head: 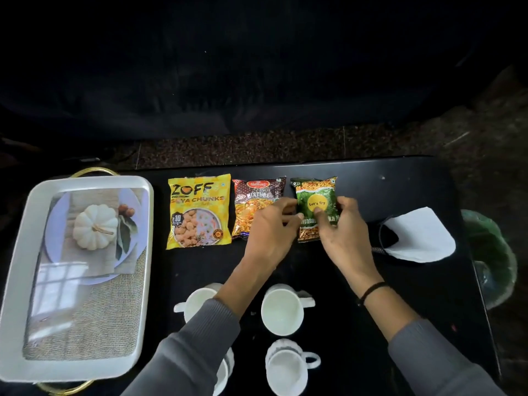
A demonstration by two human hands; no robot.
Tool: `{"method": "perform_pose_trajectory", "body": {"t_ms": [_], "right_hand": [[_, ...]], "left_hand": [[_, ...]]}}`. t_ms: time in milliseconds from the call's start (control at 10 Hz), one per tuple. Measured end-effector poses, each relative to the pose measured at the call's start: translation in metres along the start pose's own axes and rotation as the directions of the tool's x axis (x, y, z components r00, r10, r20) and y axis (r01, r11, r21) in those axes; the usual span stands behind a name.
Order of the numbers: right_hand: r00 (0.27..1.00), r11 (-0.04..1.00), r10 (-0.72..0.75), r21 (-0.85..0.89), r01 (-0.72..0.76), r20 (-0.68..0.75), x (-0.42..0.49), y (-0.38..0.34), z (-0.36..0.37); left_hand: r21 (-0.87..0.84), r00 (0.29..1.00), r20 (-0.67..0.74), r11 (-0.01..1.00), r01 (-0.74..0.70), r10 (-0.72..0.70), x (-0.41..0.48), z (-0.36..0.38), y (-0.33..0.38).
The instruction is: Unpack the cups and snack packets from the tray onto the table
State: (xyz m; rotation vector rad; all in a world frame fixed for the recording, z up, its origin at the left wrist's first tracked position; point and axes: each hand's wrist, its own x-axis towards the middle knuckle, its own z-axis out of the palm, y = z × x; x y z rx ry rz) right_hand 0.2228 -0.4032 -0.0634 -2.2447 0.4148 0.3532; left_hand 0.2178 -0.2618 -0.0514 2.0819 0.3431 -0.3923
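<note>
Green packet (314,195) flat on the table (400,190), rightmost in the row, just beside the red mixture packet (254,201). Long axis runs away from me, top edge far. My left hand (271,232) pinches its left edge; my right hand (345,235) pinches its right edge, thumb on the front.

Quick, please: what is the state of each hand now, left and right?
Left hand: pinches the left edge of the green packet.
Right hand: holds the same packet at its right edge.
</note>
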Motion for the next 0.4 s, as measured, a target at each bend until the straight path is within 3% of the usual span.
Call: {"method": "perform_pose_trajectory", "body": {"t_ms": [200,300,400], "right_hand": [[0.948,0.908,-0.312,-0.315,0.277,-0.066,-0.015,-0.001,0.011],[0.888,0.800,-0.459,-0.448,0.399,-0.028,-0.022,-0.003,0.011],[0.816,0.716,-0.574,-0.446,0.537,0.061,-0.029,-0.005,0.011]], "left_hand": [[0.071,0.999,-0.030,0.997,-0.043,0.046,-0.003,-0.002,0.003],[0.090,0.996,-0.068,0.995,-0.049,0.055,-0.008,-0.003,0.004],[0.196,0.984,-0.171,0.981,-0.013,0.047,-0.016,-0.006,0.005]]}}
